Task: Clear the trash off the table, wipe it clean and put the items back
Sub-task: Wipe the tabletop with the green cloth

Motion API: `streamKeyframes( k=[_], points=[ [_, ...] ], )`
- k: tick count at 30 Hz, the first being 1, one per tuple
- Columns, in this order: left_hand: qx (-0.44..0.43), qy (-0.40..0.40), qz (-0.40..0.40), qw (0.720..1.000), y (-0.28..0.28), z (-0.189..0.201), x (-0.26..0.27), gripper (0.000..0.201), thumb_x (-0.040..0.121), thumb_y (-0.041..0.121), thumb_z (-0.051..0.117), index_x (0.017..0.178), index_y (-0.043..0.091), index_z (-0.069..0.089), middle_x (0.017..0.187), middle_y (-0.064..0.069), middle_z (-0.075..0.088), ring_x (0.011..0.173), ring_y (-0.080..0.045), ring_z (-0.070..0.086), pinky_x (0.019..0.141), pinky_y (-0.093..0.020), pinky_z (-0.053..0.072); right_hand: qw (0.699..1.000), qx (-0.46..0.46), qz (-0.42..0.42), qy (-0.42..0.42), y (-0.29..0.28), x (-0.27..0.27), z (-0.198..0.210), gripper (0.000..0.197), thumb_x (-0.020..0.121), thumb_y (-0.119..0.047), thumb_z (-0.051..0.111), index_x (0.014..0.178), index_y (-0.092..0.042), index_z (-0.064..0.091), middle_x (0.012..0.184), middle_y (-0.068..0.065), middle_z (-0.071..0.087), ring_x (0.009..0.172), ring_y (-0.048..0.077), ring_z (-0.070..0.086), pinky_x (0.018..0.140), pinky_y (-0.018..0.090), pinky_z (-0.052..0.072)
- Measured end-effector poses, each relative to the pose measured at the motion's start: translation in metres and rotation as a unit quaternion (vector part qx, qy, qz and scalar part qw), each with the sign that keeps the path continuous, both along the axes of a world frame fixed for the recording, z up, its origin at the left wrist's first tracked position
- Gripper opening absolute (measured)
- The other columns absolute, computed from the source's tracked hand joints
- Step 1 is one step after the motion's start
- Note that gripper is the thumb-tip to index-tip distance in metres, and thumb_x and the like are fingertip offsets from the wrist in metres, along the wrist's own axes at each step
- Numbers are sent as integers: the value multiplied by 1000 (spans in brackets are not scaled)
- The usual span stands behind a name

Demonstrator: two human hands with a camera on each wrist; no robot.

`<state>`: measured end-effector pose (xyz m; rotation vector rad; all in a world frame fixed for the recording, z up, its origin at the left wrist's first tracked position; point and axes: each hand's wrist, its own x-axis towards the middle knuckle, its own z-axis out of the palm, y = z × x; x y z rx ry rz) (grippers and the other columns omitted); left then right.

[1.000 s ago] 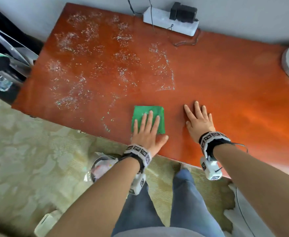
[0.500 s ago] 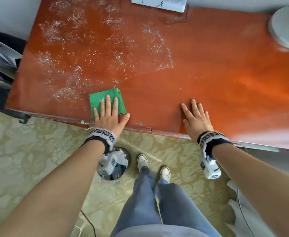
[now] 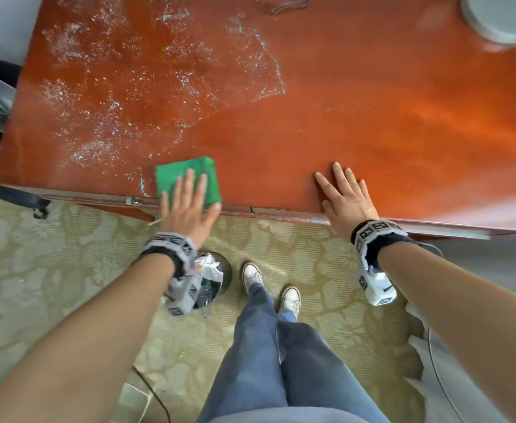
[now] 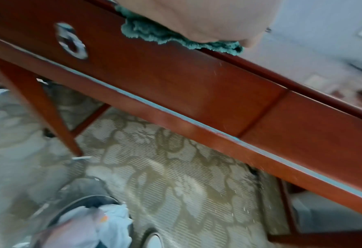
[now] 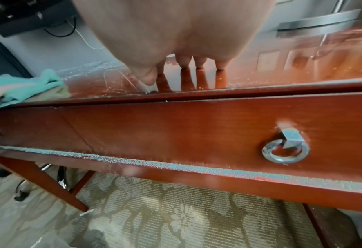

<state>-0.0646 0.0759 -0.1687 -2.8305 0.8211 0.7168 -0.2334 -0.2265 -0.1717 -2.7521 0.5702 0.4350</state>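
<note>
A folded green cloth [image 3: 186, 175] lies on the red-brown table [image 3: 342, 117] at its front edge, and its hem [image 4: 176, 39] hangs slightly over that edge. My left hand [image 3: 189, 206] presses flat on the cloth with straight fingers. My right hand [image 3: 346, 199] rests flat on the bare tabletop to the right, fingers spread. White wet streaks and droplets [image 3: 122, 96] cover the table's left half. The right half looks smooth and shiny. In the right wrist view the cloth [image 5: 21, 85] sits at the far left.
A round bin [image 3: 214, 279] holding crumpled trash stands on the patterned carpet under my left wrist. A pale round base [image 3: 497, 16] sits at the table's back right corner. Drawer fronts with ring pulls [image 5: 285, 149] face me. My shoes [image 3: 268, 285] stand near the table.
My left hand slid the cloth left along the front edge, then back a little to the right. The view has tipped down toward the floor. My right hand has stayed put.
</note>
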Motion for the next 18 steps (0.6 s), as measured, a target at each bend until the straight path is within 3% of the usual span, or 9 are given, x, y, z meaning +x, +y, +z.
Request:
streamKeyframes(
  k=[3, 5, 9, 12, 16, 18],
  points=[
    [4, 20, 63, 998, 20, 5, 16, 82, 88, 75, -11, 153, 27, -25, 158, 0, -37, 150, -23, -21, 121, -58, 2, 1000, 13, -9, 6, -2, -2, 1, 59, 104, -28, 33, 157, -37, 9, 166, 4, -8, 152, 28, -5, 123, 50, 2],
    [-7, 25, 81, 996, -2, 5, 0, 90, 85, 80, -9, 154, 23, -23, 159, -3, -35, 150, -27, -20, 121, -59, -1, 1000, 13, -8, 8, -1, -5, 1, 59, 104, -28, 33, 157, -37, 9, 166, 4, -8, 152, 28, -5, 123, 50, 2],
    [-39, 30, -47, 998, -78, -3, -73, 90, 88, 80, -7, 153, 21, -25, 156, -5, -40, 147, -28, -28, 119, -57, -10, 1000, 21, -16, 11, -2, -6, 3, 58, 104, -29, 32, 157, -37, 10, 166, 3, -8, 152, 28, -5, 123, 50, 2],
    [-60, 52, -135, 988, -116, -3, -118, 83, 93, 74, -3, 155, 23, -21, 158, -2, -37, 147, -23, -30, 121, -56, -8, 999, 30, -9, 12, -6, -6, 7, 58, 103, -28, 33, 157, -37, 13, 166, 3, -7, 152, 27, -3, 123, 48, 3],
    [-65, 37, -145, 987, -105, -7, -99, 68, 98, 65, -5, 154, 30, -22, 158, 5, -37, 147, -16, -29, 122, -52, -3, 999, 29, -17, 21, -22, -9, 9, 57, 103, -30, 33, 156, -41, 13, 166, 1, -7, 152, 25, -4, 122, 50, 4],
    [-51, 21, -75, 996, -85, -7, -69, 69, 97, 65, -6, 153, 30, -25, 157, 4, -39, 147, -18, -29, 122, -52, -4, 999, 22, -26, 26, -32, -11, 9, 58, 103, -30, 32, 155, -42, 11, 166, 1, -8, 152, 25, -4, 122, 52, 4]
  ],
)
